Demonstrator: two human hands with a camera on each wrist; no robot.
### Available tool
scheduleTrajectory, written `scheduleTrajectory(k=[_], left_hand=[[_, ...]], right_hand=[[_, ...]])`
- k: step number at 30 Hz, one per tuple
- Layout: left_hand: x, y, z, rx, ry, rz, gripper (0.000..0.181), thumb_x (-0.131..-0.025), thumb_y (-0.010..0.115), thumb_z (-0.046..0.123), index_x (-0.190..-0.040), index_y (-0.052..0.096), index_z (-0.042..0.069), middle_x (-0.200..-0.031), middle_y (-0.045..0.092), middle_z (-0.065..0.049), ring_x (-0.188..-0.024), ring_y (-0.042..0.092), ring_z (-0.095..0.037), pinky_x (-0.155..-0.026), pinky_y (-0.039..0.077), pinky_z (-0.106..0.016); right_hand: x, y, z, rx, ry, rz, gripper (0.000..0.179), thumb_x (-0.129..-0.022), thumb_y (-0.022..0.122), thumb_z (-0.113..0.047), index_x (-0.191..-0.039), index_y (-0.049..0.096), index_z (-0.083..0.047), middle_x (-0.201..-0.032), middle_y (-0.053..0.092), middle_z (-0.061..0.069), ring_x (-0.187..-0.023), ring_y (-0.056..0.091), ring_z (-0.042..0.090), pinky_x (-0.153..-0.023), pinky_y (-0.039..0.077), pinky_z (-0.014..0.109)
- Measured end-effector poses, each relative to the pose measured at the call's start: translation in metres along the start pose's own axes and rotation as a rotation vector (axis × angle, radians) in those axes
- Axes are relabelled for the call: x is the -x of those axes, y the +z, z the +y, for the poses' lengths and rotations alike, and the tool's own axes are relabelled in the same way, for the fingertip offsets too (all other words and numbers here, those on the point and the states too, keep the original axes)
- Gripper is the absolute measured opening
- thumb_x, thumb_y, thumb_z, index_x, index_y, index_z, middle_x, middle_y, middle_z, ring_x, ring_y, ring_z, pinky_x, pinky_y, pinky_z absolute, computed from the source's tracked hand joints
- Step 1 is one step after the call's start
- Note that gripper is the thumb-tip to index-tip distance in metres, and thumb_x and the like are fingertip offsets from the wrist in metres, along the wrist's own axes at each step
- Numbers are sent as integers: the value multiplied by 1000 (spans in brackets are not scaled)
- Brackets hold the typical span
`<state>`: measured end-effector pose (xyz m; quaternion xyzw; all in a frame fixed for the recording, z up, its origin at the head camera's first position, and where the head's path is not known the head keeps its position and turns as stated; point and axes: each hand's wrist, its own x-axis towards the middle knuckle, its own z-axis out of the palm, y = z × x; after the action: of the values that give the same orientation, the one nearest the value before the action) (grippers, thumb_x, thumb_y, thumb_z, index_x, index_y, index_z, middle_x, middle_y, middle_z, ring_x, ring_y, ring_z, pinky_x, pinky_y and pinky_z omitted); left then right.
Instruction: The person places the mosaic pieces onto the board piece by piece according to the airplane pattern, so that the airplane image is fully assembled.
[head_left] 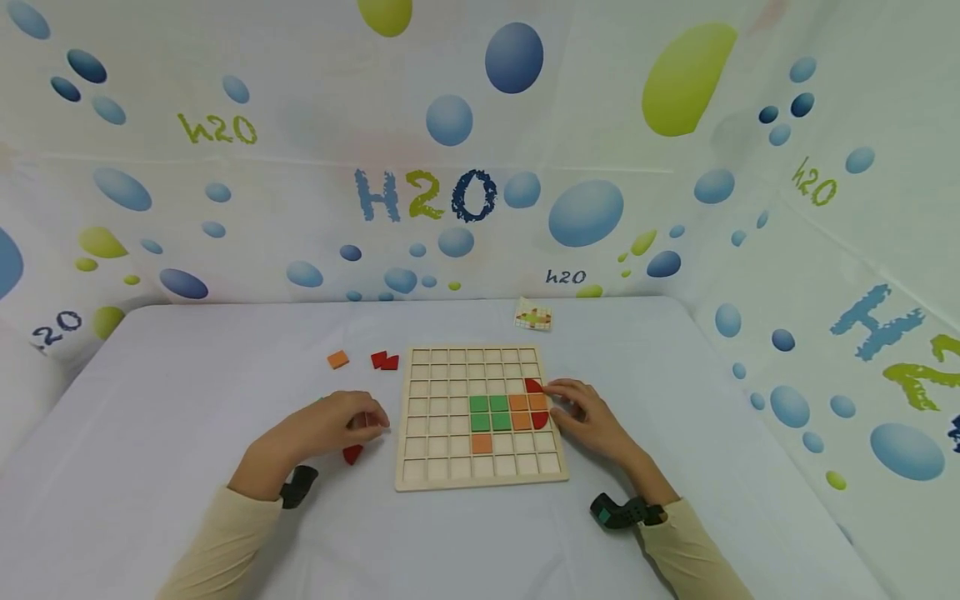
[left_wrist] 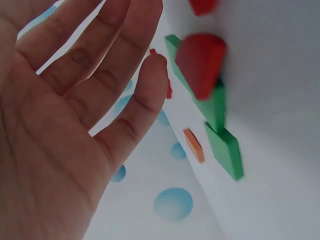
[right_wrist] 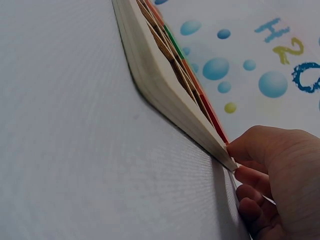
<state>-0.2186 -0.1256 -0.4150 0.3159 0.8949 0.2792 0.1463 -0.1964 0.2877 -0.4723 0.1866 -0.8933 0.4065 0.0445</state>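
Observation:
My left hand (head_left: 341, 421) hovers left of the board with its fingers loosely extended and nothing in them. A red rounded piece (head_left: 352, 454) lies under its near side. In the left wrist view, green pieces (left_wrist: 226, 152) lie on the table past the little-finger side, mostly hidden by the hand in the head view. My right hand (head_left: 588, 417) touches the right rim of the wooden grid board (head_left: 483, 486) with thumb and fingertips. Beside them on the board are two red rounded pieces, the far one (head_left: 533, 386) and the near one (head_left: 539, 421), with orange squares (head_left: 519, 412) next to them.
Green squares (head_left: 490, 412) fill cells at the board's middle, with a single orange square (head_left: 482, 443) in front. Beyond the left hand lie a loose orange square (head_left: 338, 359) and red pieces (head_left: 385, 360). A small pattern card (head_left: 533, 319) stands behind the board.

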Motion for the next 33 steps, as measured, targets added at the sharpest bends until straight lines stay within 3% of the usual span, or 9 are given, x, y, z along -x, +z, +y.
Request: scheduleTrajectory(k=[10, 20, 26, 28, 33], left_hand=[[13, -6, -15, 46, 60, -45, 21, -81, 78, 12, -101, 71, 11, -87, 58, 8, -79, 53, -8, -70, 50, -23], [24, -7, -17, 86, 76, -92, 28, -76, 77, 9, -104, 71, 11, -98, 61, 6, -84, 53, -8, -76, 49, -25], [21, -6, -22, 77, 123, -69, 36, -70, 71, -4, -102, 72, 11, -95, 57, 5, -84, 51, -9, -72, 47, -24], [19, -6, -24, 78, 144, -65, 33, -72, 70, -5, -101, 72, 11, -94, 57, 5, -83, 52, -9, -72, 48, -24], [15, -4, -23, 75, 124, -75, 23, -77, 75, 3, -97, 72, 13, -92, 59, 8, -82, 54, -8, -74, 50, -24]], right_hand=[[0, 0, -2, -9, -4, 9, 36, -92, 64, -5, -127, 60, 1, -132, 54, 20, -95, 49, 30, -74, 41, 28], [-1, 0, 2, 24, -30, 5, 34, -93, 65, -9, -126, 62, -4, -130, 57, 15, -97, 49, 21, -76, 42, 25], [-2, -1, 0, 27, -30, 8, 35, -92, 66, -9, -127, 62, -4, -130, 56, 15, -98, 50, 21, -76, 42, 26], [-2, 0, 0, 30, -26, 6, 36, -92, 66, -9, -127, 62, -4, -131, 56, 15, -98, 49, 21, -76, 42, 26], [-1, 0, 2, 39, -26, 7, 36, -92, 65, -9, -127, 62, -4, -130, 56, 15, -97, 49, 20, -76, 42, 27]])
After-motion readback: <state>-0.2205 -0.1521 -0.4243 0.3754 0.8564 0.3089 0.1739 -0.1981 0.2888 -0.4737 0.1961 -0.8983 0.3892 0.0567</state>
